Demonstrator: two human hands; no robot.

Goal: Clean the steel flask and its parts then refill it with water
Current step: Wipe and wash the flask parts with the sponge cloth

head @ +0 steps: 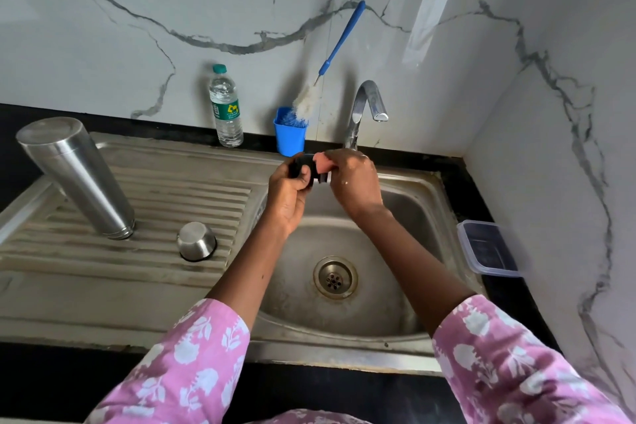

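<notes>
Over sink (pixel 406 203), hands (pixel 323 182) grip black stopper (pixel 303 165).

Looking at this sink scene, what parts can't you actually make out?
- Black flask part, head view: mostly wrapped by the left hand and right hand, so its shape is unclear.
- Pinkish scrubber: only a corner shows past the right hand's fingers.
- Steel flask: its mouth faces down on the drainboard, inside hidden.
- Water bottle label: too small to read.
- Plastic container: contents unclear.

You stand in a home kitchen: steel sink (pixel 220 182) with ribbed drainboard, tap (pixel 364 107), marble-look wall tiles (pixel 137 27), black desk (pixel 447 162).
</notes>
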